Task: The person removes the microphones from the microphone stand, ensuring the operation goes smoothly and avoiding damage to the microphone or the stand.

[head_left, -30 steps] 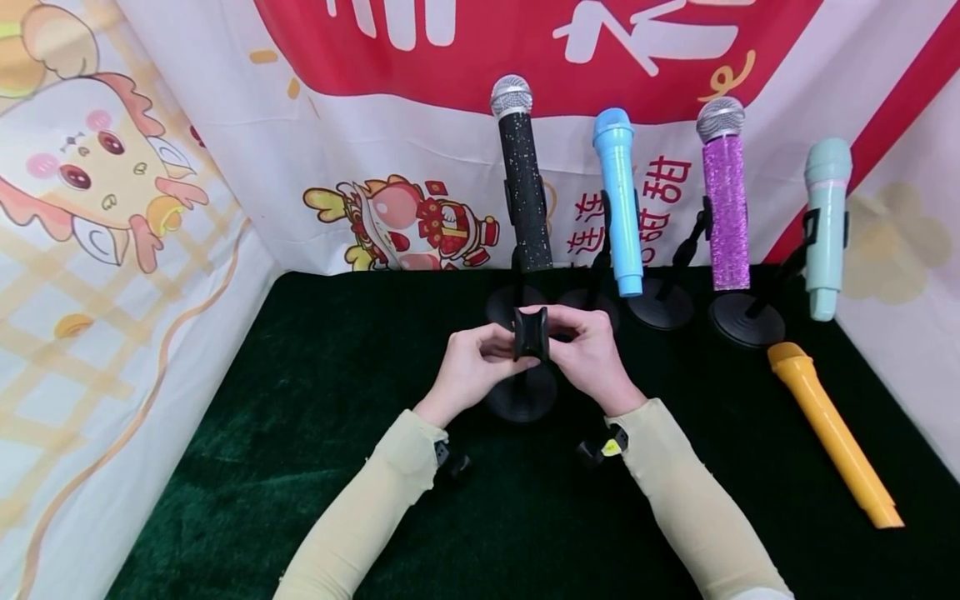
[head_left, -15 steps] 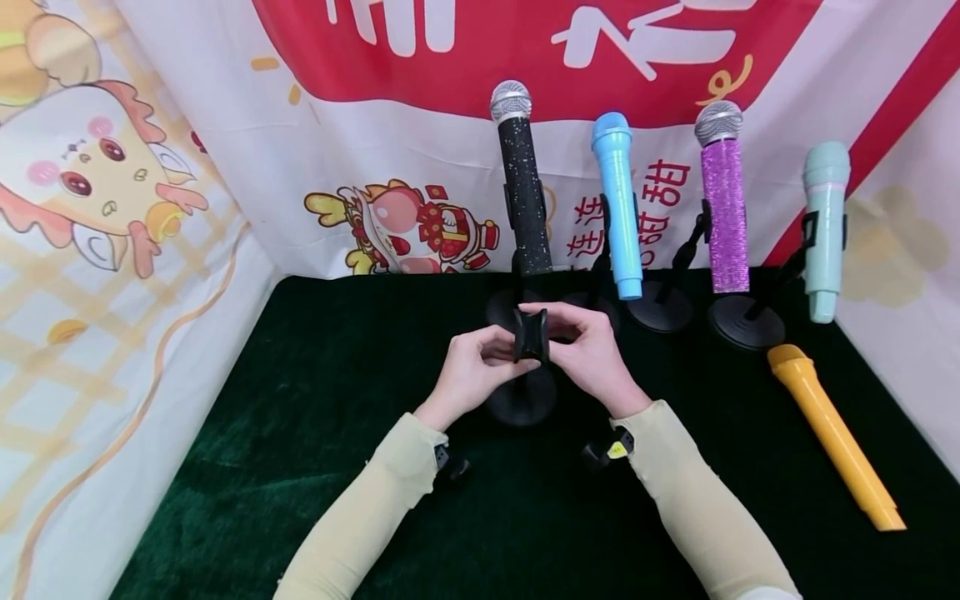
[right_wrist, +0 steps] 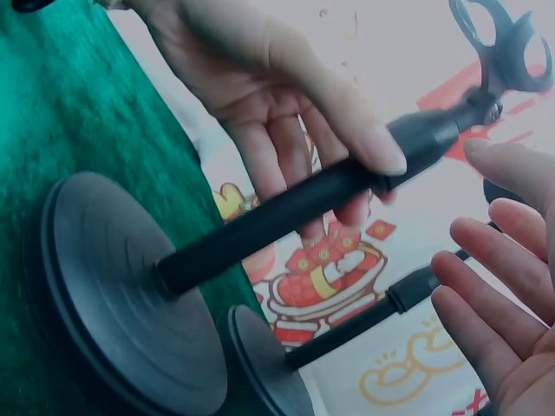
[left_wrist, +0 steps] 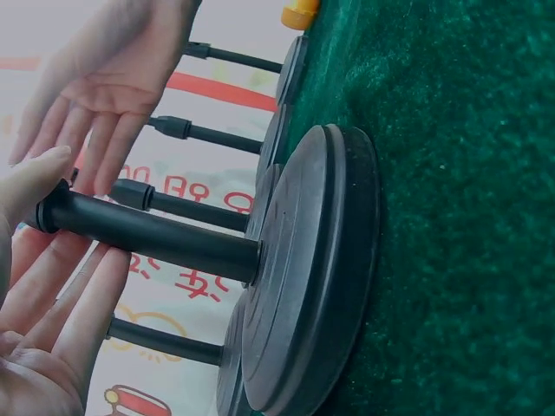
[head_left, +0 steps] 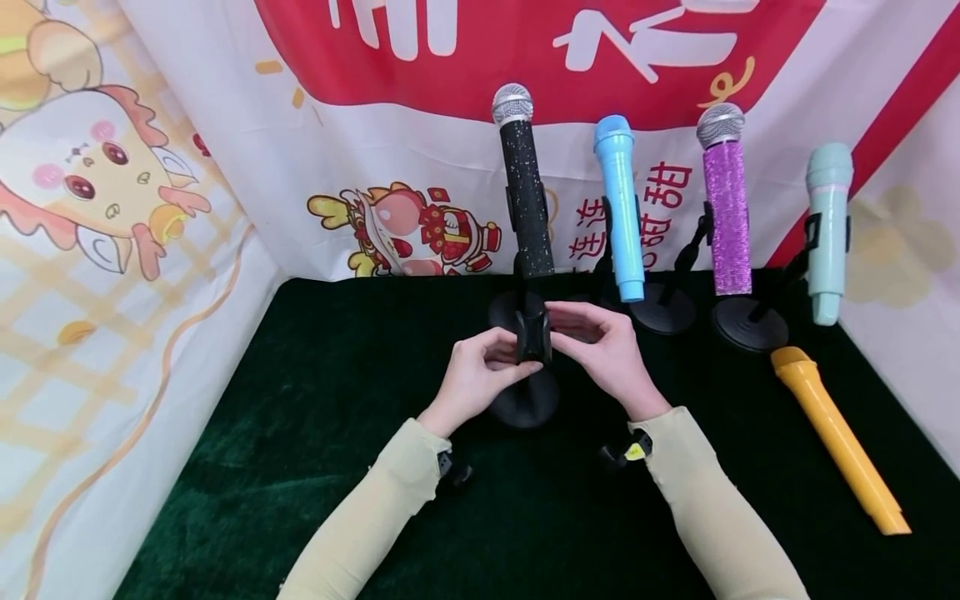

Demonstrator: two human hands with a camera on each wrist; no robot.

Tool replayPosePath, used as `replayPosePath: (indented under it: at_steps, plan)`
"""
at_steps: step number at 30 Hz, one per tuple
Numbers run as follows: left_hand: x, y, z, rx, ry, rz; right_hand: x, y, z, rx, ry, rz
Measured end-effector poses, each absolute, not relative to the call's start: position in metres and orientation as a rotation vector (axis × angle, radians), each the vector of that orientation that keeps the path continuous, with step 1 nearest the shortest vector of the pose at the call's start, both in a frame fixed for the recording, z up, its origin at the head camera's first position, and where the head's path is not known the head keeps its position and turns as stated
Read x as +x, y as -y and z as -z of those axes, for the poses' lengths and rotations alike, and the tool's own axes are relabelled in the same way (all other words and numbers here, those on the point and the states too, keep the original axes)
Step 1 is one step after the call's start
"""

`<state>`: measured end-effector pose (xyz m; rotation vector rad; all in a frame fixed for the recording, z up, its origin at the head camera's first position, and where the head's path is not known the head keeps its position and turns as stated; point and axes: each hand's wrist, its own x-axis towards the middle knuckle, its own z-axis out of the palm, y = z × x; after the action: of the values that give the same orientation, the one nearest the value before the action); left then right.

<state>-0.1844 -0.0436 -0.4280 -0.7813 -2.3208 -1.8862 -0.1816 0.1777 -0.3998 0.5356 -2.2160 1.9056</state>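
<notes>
The thumb and fingers of the left hand (head_left: 477,372) close round the post of the front black stand (left_wrist: 156,234), the thumb just below the collar (right_wrist: 425,143). The right hand (head_left: 609,352) has its fingers loosely spread beside the clip (head_left: 534,339) and holds nothing — whether its thumb brushes the joint I cannot tell. The hold looks sound: high on the post, it should resist tipping. Best, I judge, to brace near the joint and work the clip with gentle, even pressure along its hinge rather than sideways, the base (right_wrist: 130,303) flat throughout. The stand is on the green cloth (head_left: 337,375), straight in front of the person. Its long axis runs upright from base to collar; the clip at the top turns its hollow face up toward the person — its channel running near to far. Well to the right, the yellow microphone (head_left: 840,442) lies aslant, head pointing away.
</notes>
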Motion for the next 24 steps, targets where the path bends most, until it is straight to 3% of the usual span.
replayPosePath:
  at_steps: [14, 24]
  plan:
    - [-0.184, 0.046, 0.427, -0.786, 2.286, 1.830, -0.194, -0.180, 0.412, 0.369, 2.217, -1.928]
    - [-0.194, 0.087, 0.413, -0.551, 2.250, 1.745, -0.212, -0.179, 0.417, 0.283, 2.275, -1.881]
